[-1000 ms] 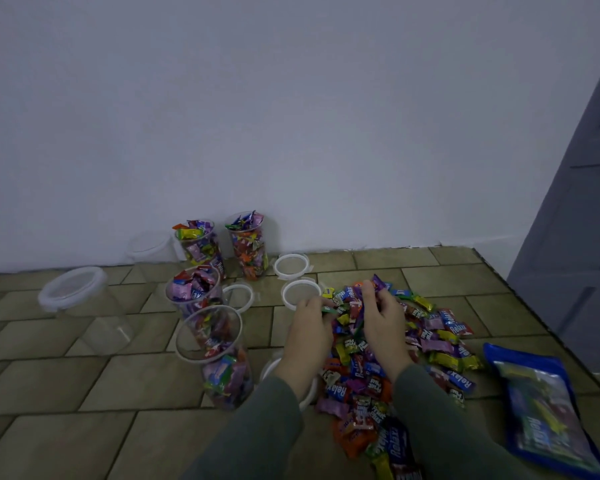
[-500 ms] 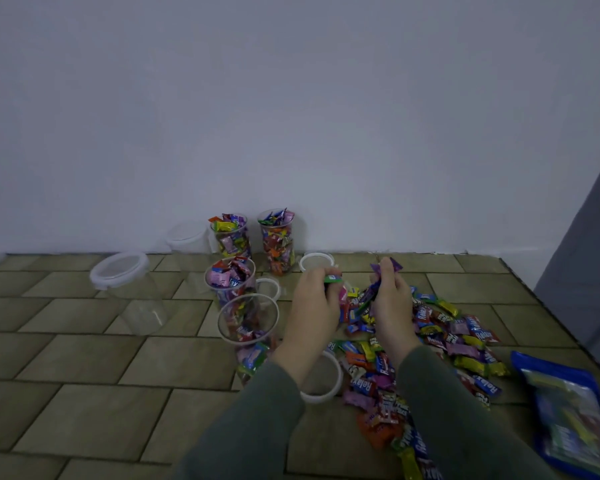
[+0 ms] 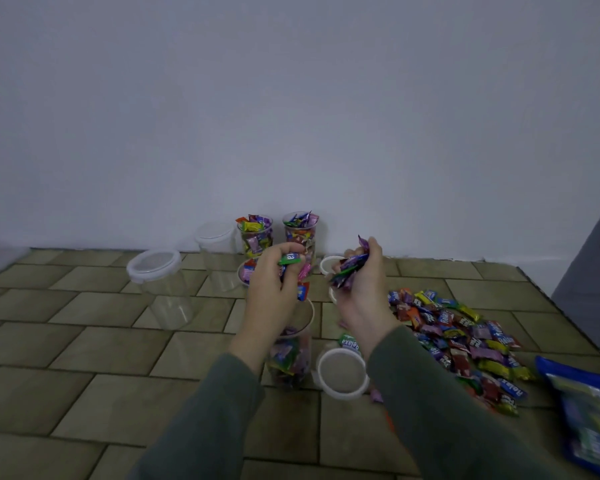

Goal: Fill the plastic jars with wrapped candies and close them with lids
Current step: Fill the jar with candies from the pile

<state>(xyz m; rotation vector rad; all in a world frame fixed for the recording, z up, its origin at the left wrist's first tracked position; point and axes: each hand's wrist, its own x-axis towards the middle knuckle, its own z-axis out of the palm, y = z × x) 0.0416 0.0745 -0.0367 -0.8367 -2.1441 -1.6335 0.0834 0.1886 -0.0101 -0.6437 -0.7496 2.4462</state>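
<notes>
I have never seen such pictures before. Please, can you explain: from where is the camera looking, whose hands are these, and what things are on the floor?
The camera sits on a person's head and looks down at their two bare hands. The left hand and the right hand each grip a bunch of wrapped candies above the tiled floor. Below the left hand stands a partly filled jar, open at the top. A loose lid lies beside it, and the candy pile spreads to the right. Two full jars stand by the wall, and an empty lidded jar stands on the left.
</notes>
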